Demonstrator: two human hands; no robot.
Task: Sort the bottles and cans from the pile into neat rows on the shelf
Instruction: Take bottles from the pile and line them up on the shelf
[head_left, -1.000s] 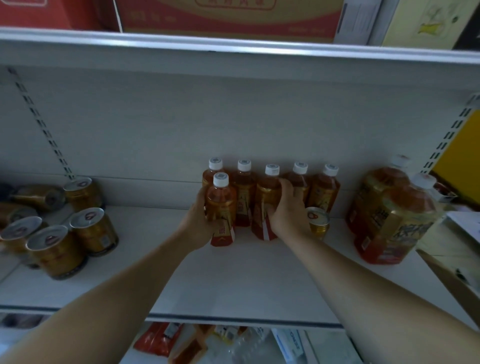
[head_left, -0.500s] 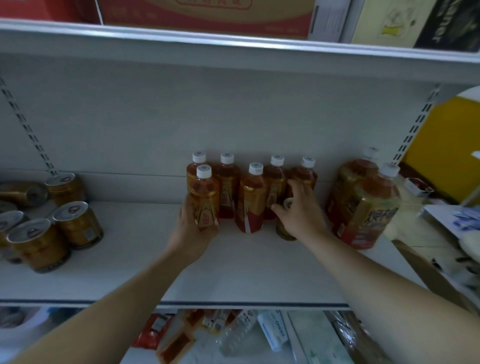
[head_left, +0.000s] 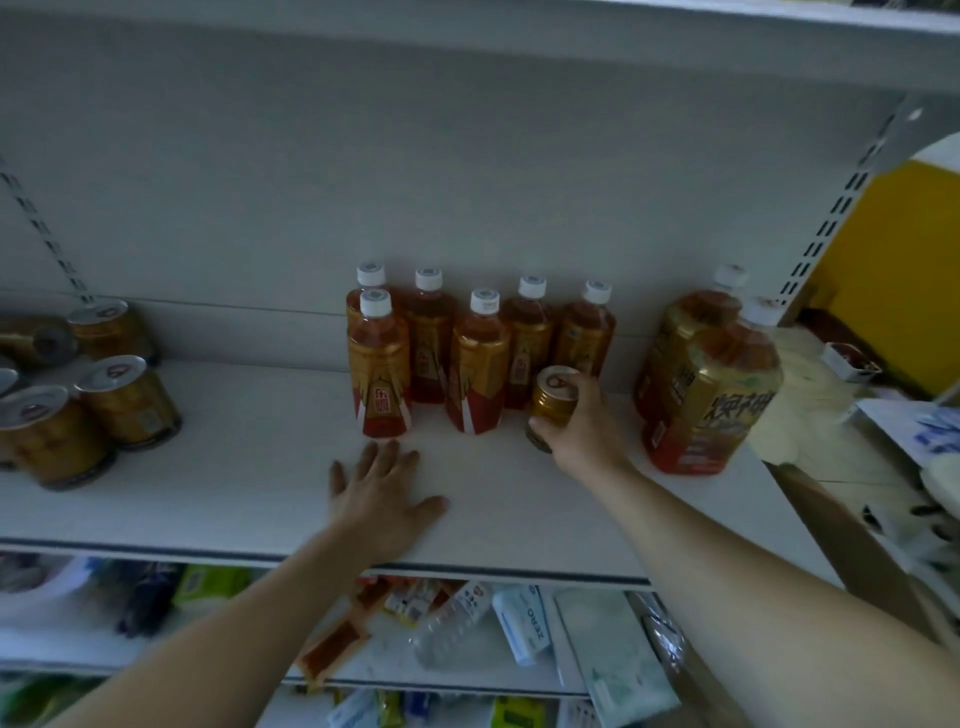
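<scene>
The left hand (head_left: 384, 499) lies flat on the white shelf (head_left: 249, 467), palm down, fingers straight and slightly spread, holding nothing. Its fingertips are just short of the front-left small tea bottle (head_left: 379, 374). The right hand (head_left: 584, 434) is curled round a small gold can (head_left: 551, 402), thumb low on its near side and fingers over its far side. The can's pull-tab top faces up and any print on it is too small to read.

Just beyond both hands six small tea bottles stand upright with white caps, two in front and four behind. Their gold-and-red labels carry a small emblem with characters I cannot make out.

Right of the right hand stand two large tea bottles (head_left: 711, 395). The nearer one has a gold label with big dark Chinese characters.

Well left of the left hand is a cluster of gold cans (head_left: 127, 405), most upright and one on its side.

Below the arms, the lower shelf holds mixed packets. One blue-and-white pack (head_left: 530, 621) reads "ZERO".
</scene>
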